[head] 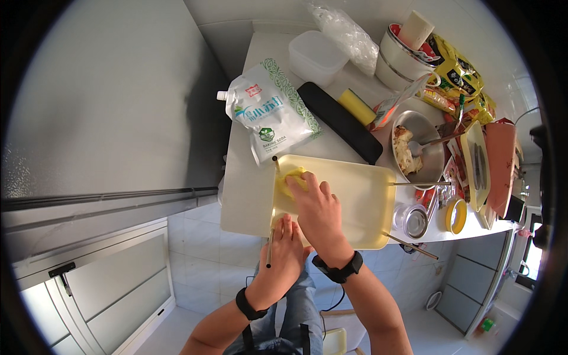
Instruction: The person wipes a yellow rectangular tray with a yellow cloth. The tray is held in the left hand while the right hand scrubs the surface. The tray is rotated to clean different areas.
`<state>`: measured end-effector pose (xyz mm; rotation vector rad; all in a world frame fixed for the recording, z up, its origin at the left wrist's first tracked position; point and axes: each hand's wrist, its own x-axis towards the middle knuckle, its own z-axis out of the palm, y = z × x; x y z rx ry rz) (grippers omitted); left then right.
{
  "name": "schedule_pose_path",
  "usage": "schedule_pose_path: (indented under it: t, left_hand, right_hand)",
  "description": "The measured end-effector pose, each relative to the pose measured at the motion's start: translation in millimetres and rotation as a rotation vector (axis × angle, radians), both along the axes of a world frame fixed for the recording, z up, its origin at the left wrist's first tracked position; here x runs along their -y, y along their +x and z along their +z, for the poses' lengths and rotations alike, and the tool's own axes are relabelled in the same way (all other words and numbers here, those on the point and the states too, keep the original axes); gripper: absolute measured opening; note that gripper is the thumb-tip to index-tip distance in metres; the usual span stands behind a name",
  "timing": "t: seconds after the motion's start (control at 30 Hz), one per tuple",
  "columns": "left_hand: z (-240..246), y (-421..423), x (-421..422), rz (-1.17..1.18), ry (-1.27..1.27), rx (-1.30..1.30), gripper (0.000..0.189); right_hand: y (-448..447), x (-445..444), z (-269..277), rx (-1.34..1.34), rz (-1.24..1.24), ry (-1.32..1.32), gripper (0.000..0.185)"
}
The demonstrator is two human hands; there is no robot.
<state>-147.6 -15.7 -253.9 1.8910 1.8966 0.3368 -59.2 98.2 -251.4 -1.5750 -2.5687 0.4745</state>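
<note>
A shallow cream-coloured plastic tray [355, 204] rests at the table's near edge, with thin metal rods [422, 183] sticking out from its corners. Inside its far left corner, my right hand [317, 208] presses a yellow cloth [289, 177] against the surface. The fingers cover much of the cloth. My left hand [285, 248] is at the near left corner, its fingertips over the tray's rim and its side close to another metal rod [269, 253]. Whether that hand grips the rim or only steadies it is hard to see.
Beyond the tray lie a baking soda pouch [270, 111], a black case [339, 120], a yellow sponge [356, 106] and a white plastic box [317, 55]. A steel bowl [432, 128] with food and a spoon stands right, near a round clear container [412, 221] and a yellow ring [456, 216].
</note>
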Motion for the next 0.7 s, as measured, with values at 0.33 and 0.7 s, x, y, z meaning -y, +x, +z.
schedule_pose_path:
  t: [0.33,0.7]
  left_hand:
    - [7,1,-4,-0.005,-0.079,-0.025,0.067]
    - [5,-4,-5,-0.049,-0.089,0.015,0.068]
  right_hand:
    - [14,-6,5,-0.021,-0.056,-0.012,0.059]
    - [26,-12,5,-0.098,-0.115,0.007,0.046]
